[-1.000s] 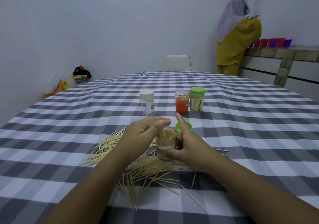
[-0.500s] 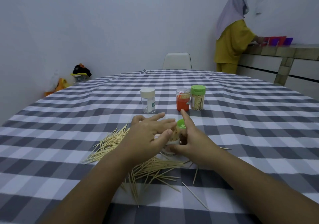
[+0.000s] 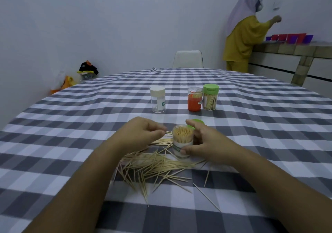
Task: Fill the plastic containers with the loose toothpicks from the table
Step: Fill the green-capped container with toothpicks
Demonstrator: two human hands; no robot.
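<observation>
Your right hand [image 3: 206, 143] curls round the open container [image 3: 182, 143], thumb on its near side, upright and already packed, while your left hand [image 3: 142, 134] hovers beside it, fingers loosely curled; whether it pinches anything you cannot tell. A big toothpick heap [image 3: 158, 166] remains near you, and the far white-capped container [image 3: 158, 99] looks empty.

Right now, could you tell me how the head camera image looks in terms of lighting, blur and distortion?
Head view: dim, cool, even light with no glare and only faint shadows; wide-angle bending curves the checked tablecloth and far table edge; the left hand is slightly motion-blurred at its fingers; the open container held by the right hand reads fairly sharp, though its label is illegible.
</observation>
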